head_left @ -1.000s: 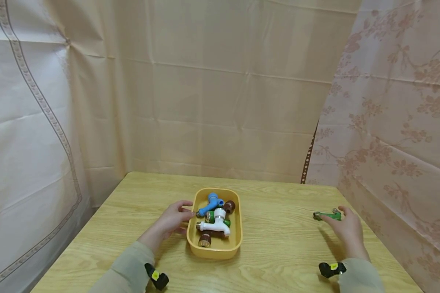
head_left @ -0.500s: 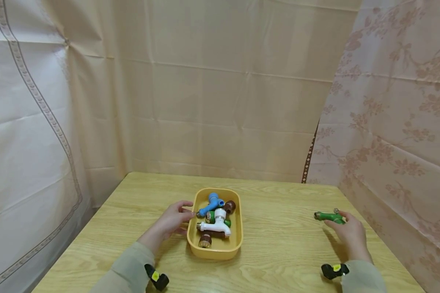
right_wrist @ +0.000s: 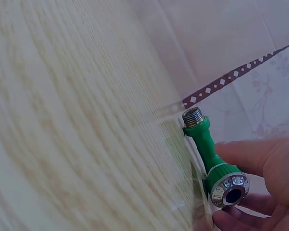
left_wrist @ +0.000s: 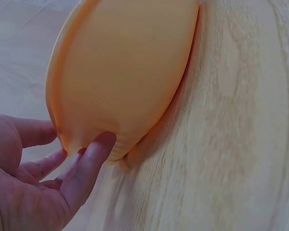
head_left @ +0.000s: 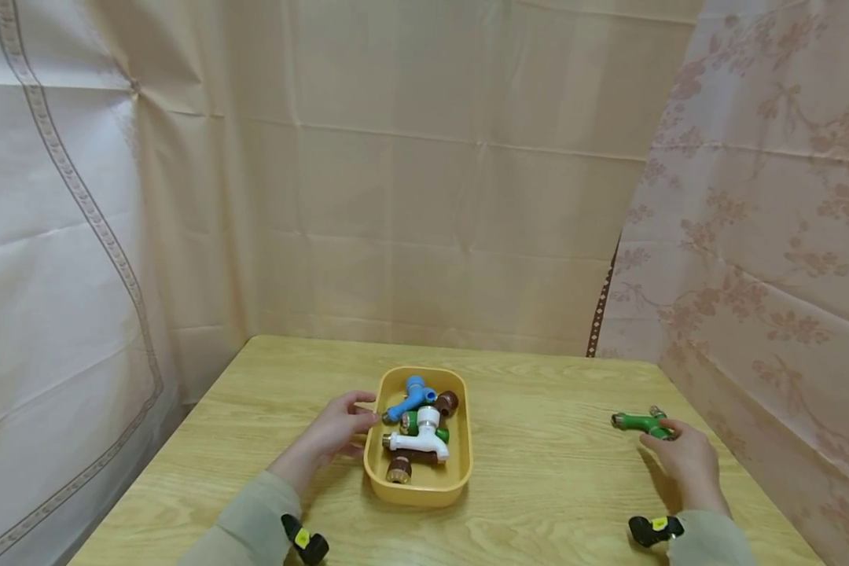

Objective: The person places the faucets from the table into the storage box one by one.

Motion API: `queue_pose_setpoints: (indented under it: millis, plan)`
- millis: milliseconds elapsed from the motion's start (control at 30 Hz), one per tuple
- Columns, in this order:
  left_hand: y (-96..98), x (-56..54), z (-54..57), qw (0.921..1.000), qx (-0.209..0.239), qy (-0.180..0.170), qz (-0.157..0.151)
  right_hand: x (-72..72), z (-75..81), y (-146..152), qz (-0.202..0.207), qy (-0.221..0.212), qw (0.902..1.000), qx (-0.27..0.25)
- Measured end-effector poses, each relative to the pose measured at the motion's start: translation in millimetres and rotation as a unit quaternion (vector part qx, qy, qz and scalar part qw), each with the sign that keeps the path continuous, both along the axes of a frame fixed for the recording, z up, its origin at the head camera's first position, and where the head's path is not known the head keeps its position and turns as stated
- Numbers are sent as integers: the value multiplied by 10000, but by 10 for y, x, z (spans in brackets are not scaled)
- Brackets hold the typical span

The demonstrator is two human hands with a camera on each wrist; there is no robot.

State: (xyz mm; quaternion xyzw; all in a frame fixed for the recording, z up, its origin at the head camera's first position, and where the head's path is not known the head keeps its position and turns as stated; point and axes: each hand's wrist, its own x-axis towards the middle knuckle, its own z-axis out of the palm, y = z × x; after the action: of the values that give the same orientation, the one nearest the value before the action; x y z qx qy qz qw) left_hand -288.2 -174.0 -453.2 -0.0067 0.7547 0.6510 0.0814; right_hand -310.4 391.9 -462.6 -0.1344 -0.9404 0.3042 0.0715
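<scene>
In the head view, my right hand (head_left: 688,462) has thumb and fingers around the near end of a green faucet (head_left: 637,423) at the right side of the table. The right wrist view shows the faucet's threaded metal inlet (right_wrist: 192,116) pointing away from the hand and its silver-ringed end (right_wrist: 231,191) beside the fingers. My left hand (head_left: 334,431) touches the left side of a yellow plastic bin (head_left: 417,495); its fingertips rest on the outer wall and rim in the left wrist view. Inside lie a white faucet (head_left: 417,442), a blue faucet (head_left: 410,399), and green and brown ones partly covered.
The bin stands mid-table on a wood-grain tabletop (head_left: 538,472). A beige curtain (head_left: 431,196) hangs behind the far edge, a floral one (head_left: 764,236) to the right, a pale one (head_left: 49,314) to the left. Black wrist cameras sit on both cuffs.
My right hand has shifted right and slightly nearer, leaving more of the green faucet showing, including its knob. The left hand stays at the bin.
</scene>
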Motion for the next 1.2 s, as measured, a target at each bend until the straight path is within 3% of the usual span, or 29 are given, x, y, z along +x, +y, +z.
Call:
queue_pose_setpoints:
  millis: [1200]
  plan:
    - [-8,-13,5,10000,-54,-35,-11,-8,-51,8,-412,-41,9991,-119]
